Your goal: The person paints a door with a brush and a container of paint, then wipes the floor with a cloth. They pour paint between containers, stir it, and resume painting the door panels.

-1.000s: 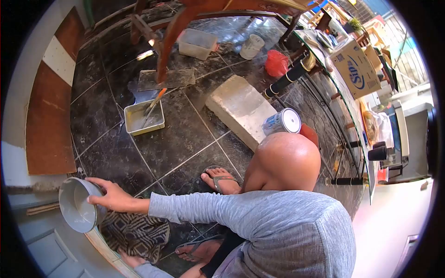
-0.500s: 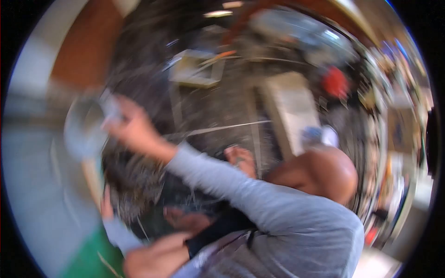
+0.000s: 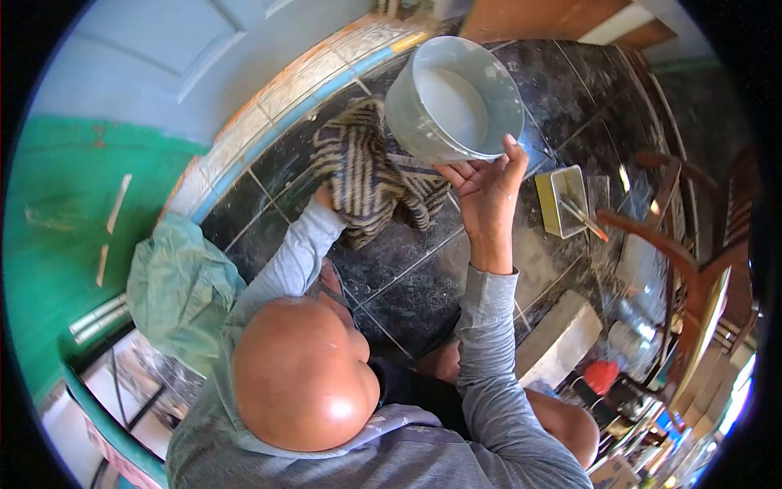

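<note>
My right hand (image 3: 493, 191) grips a translucent plastic bucket (image 3: 399, 102) by its rim, thumb on the edge and fingers underneath. The bucket is tilted toward me, and whitish liquid or residue shows inside. Beside it hangs or lies a brown-and-black striped cloth (image 3: 354, 171). My left hand (image 3: 324, 196) is at the cloth's near edge, closed on it, its fingers mostly hidden by the folds. My bare knee (image 3: 301, 375) fills the lower middle of the view.
Dark floor tiles (image 3: 415, 281) lie below. To the right are a rectangular tub (image 3: 551, 204) with a brush-like tool, a pale block (image 3: 562, 338) and a wooden chair (image 3: 684, 253). A green plastic sheet (image 3: 179, 285) lies left, near the green-and-blue door (image 3: 98, 179).
The view has swung round and become sharp. The bucket, in my right hand in both frames, now appears at upper centre instead of far left. The striped cloth is now clearly visible at my left hand.
</note>
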Action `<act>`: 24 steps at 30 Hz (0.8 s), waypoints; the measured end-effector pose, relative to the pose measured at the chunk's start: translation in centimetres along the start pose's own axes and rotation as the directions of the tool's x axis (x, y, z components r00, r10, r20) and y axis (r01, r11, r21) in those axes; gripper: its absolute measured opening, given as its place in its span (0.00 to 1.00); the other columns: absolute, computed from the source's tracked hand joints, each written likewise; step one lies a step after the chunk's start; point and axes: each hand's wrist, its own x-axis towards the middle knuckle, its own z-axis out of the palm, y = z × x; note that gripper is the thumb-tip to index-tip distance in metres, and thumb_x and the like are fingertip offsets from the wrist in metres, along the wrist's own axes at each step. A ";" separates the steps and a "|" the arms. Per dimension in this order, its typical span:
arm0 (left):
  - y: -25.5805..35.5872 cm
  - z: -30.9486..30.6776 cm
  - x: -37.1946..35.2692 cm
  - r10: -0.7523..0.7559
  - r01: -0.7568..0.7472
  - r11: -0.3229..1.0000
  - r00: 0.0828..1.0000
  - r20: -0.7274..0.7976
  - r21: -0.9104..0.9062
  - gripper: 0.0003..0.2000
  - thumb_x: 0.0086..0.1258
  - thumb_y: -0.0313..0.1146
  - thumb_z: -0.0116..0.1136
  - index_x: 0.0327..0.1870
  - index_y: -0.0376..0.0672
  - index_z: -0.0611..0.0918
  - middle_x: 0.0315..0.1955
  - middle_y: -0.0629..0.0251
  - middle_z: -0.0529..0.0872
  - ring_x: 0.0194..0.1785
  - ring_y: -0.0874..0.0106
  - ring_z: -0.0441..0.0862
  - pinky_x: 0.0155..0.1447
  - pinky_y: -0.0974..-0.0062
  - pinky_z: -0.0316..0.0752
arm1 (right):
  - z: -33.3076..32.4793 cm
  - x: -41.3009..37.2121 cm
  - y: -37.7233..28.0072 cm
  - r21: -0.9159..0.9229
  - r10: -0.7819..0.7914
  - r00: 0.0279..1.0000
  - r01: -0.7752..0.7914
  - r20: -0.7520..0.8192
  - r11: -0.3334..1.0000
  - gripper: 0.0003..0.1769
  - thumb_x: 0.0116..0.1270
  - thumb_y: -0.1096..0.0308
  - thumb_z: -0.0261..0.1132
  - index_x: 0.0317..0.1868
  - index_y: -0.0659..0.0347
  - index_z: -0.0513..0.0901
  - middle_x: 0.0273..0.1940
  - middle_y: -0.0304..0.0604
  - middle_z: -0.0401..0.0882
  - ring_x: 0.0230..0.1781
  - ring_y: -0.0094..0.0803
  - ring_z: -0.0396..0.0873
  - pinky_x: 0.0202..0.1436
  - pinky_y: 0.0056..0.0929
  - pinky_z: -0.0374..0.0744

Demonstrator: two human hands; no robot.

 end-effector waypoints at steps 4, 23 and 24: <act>-2.1 2.1 0.8 -0.016 0.016 1.000 1.000 0.003 -0.027 0.22 0.77 0.46 0.50 0.64 0.40 0.75 0.59 0.57 0.81 0.62 0.61 0.79 0.67 0.55 0.75 | 0.7 -0.1 1.1 -0.106 0.041 0.999 -0.039 0.019 0.994 0.42 0.68 0.40 0.56 0.67 0.68 0.63 0.59 0.62 0.76 0.55 0.54 0.82 0.58 0.47 0.84; -3.9 5.1 1.0 0.129 -0.135 0.990 0.982 -0.141 -0.035 0.19 0.72 0.38 0.62 0.61 0.43 0.77 0.53 0.65 0.84 0.56 0.69 0.81 0.62 0.63 0.77 | 2.3 -1.0 5.4 -0.229 -0.045 0.998 0.051 0.032 0.972 0.31 0.73 0.48 0.56 0.66 0.63 0.65 0.63 0.52 0.74 0.60 0.44 0.79 0.64 0.46 0.78; -3.8 5.3 0.9 0.118 -0.128 0.990 0.980 -0.158 -0.056 0.19 0.73 0.38 0.61 0.61 0.43 0.77 0.53 0.65 0.84 0.57 0.69 0.81 0.63 0.63 0.77 | 2.4 -1.1 5.6 -0.220 -0.054 0.998 0.059 0.033 0.974 0.31 0.73 0.48 0.56 0.66 0.62 0.66 0.63 0.51 0.75 0.60 0.43 0.79 0.65 0.45 0.78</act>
